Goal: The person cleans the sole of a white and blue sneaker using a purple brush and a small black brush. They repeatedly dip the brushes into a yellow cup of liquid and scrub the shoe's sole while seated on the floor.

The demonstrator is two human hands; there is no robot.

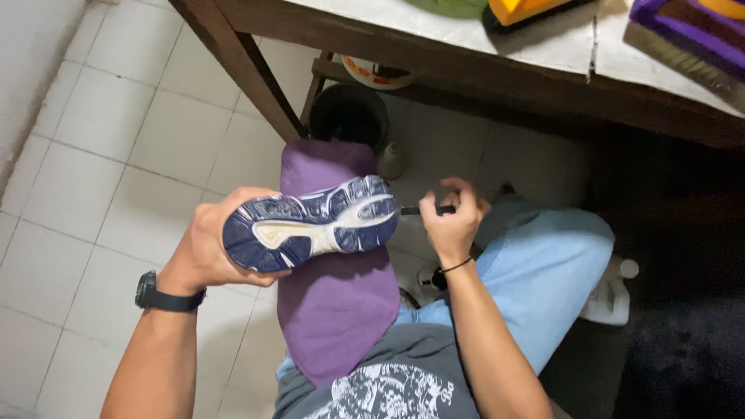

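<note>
1. The left hand (203,247) holds the sneaker (310,223) sole-up above a purple cloth (335,302) on the lap.
2. The right hand (452,221) pinches a thin dark tool (423,210) closed, its tip at the toe.
3. The shoe looks light; the rubber sole is firm, the upper soft. Gripping around the heel seems safest.

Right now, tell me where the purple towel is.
In the head view the purple towel lies draped over the person's lap, centre frame, directly under the shoe held sole-up in the left hand, with the blue jeans to its right.
</note>
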